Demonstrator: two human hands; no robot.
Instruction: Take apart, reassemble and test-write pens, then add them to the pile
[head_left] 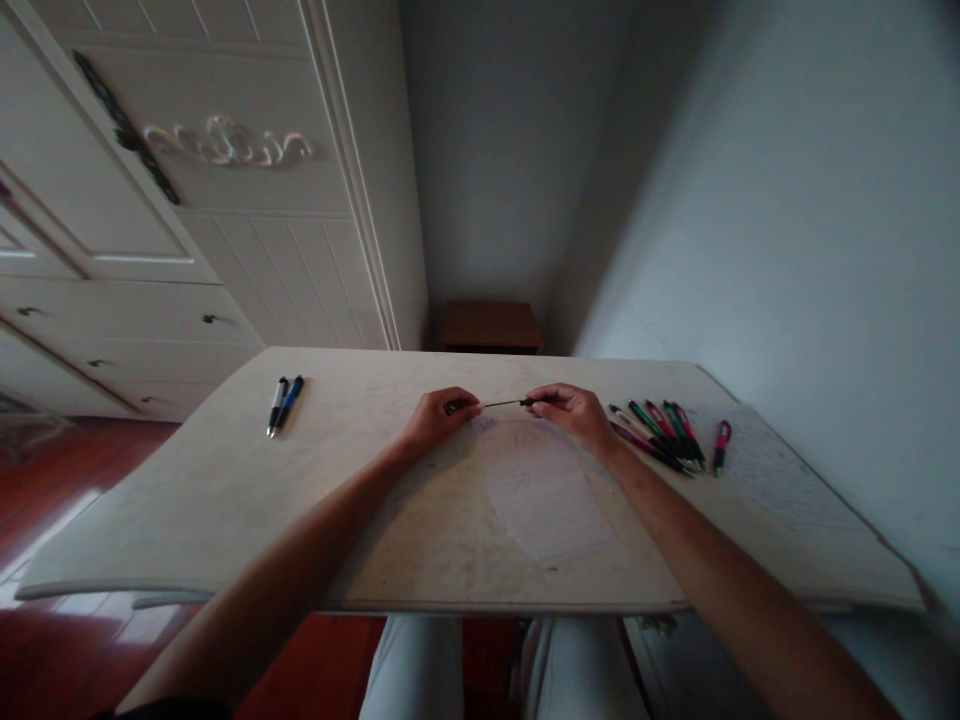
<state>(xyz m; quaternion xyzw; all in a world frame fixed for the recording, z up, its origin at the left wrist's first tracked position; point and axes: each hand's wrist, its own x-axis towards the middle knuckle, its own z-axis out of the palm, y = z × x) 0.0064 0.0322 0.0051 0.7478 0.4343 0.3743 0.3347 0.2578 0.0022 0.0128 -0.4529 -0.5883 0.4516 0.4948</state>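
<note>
Fingers (466,401) on both hands are drawn tight together, thumb against fingertips, just past the far edge of the lined white sheet of paper (544,490) lying flat on the broad off-white table (375,490) with its stained top. The left hand (442,412), near the sheet's far left corner, pinches one end of a slim dark rod (501,404); there is something dark within its curled fingers too, but I can't make out what. The right hand (571,408), near the sheet's far right corner, has its fingertips closed on a short black pen part (531,402), which meets the rod's other end, so the rod runs level from hand to hand beyond the paper. Well to the left of the sheet lie a white-and-black pen (277,407) and a blue-and-black pen (289,405), side by side. Right of the sheet, close by the right forearm, is a loose bundle of green, pink, purple and white pens (664,435) with dark grips, and farther right a single pink-and-black pen (722,447) lies just apart from them. Beyond the sheet, past the table's far edge, stands a low brown wooden piece of furniture (491,325).
</note>
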